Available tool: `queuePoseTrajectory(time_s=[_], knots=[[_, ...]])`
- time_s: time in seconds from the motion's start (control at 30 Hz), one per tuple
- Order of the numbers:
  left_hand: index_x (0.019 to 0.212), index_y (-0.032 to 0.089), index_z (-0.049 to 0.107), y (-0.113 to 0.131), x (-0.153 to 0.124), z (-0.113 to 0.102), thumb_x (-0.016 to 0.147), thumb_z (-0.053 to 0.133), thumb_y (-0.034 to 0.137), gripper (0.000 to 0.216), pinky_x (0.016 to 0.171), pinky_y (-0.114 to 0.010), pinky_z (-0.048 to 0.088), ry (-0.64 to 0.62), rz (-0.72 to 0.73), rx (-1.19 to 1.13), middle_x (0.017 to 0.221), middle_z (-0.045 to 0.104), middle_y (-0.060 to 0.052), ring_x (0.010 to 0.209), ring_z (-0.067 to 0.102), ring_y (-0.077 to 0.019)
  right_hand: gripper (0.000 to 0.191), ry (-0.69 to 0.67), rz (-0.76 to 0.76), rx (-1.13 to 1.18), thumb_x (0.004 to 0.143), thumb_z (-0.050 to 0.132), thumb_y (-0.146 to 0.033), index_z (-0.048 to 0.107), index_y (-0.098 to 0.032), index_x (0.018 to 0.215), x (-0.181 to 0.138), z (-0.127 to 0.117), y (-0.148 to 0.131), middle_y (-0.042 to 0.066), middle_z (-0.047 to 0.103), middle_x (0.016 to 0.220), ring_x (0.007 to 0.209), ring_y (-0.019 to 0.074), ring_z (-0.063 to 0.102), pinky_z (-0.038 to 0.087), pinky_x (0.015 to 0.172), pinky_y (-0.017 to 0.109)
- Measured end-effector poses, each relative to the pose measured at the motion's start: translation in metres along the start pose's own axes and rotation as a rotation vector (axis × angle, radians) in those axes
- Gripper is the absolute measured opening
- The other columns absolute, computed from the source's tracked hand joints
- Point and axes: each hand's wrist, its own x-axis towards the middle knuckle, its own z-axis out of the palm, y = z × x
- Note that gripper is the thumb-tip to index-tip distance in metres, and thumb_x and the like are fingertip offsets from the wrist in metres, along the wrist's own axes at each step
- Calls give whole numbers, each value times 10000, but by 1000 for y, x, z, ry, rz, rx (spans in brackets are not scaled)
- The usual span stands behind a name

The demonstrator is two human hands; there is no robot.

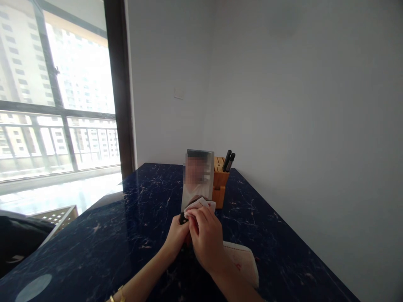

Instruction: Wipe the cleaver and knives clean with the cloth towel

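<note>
A cleaver stands upright over the table, its broad shiny blade (197, 193) mirroring a person. My left hand (176, 235) is wrapped round its black handle (183, 218). Just above and to the right, my right hand (206, 235) pinches a white cloth (199, 204) against the lower part of the blade. More pale cloth with red marks (242, 262) shows beyond my right wrist; whether it is the same piece is hidden by the arm. A wooden knife block (219, 184) with black-handled knives (229, 160) sits behind the blade, to its right.
The dark blue marbled table (103, 243) runs away from me to the wall (283, 126). A pale round spot (33, 287) shows near its front left. To the left are a chair with dark fabric (23, 237) on it and a large window (59, 92).
</note>
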Motion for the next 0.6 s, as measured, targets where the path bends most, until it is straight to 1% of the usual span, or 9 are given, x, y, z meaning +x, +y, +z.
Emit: queuePoseTrajectory(time_s=[0.17, 0.27, 0.43, 0.6], knots=[[438, 162, 444, -1, -1, 2, 586, 634, 295, 275, 292, -166, 228, -7, -1, 1, 299, 402, 76, 270, 332, -54, 148, 56, 46, 33, 805, 450, -109, 547, -203, 867, -2, 4, 5, 18, 587, 842, 820, 146, 536, 415, 760, 290], [442, 155, 462, 1, -2, 3, 573, 643, 311, 273, 306, -170, 253, 14, 2, -3, 320, 416, 71, 292, 342, -57, 153, 48, 60, 37, 806, 435, -104, 537, -199, 869, -3, 6, 4, 28, 583, 854, 817, 156, 527, 409, 750, 303], [445, 137, 501, 7, -2, 3, 516, 672, 300, 247, 365, -182, 321, 49, 30, -14, 384, 466, 56, 378, 397, -75, 162, 52, -11, -3, 810, 408, -115, 538, -199, 859, -4, 5, -1, 38, 573, 821, 787, 167, 522, 405, 715, 305], [456, 131, 526, 8, -1, 4, 508, 665, 252, 191, 412, -188, 360, 54, 44, -15, 427, 511, 46, 421, 419, -85, 173, 52, -73, -66, 813, 406, -113, 543, -203, 869, -4, 5, 0, 26, 576, 812, 783, 162, 515, 389, 722, 301]])
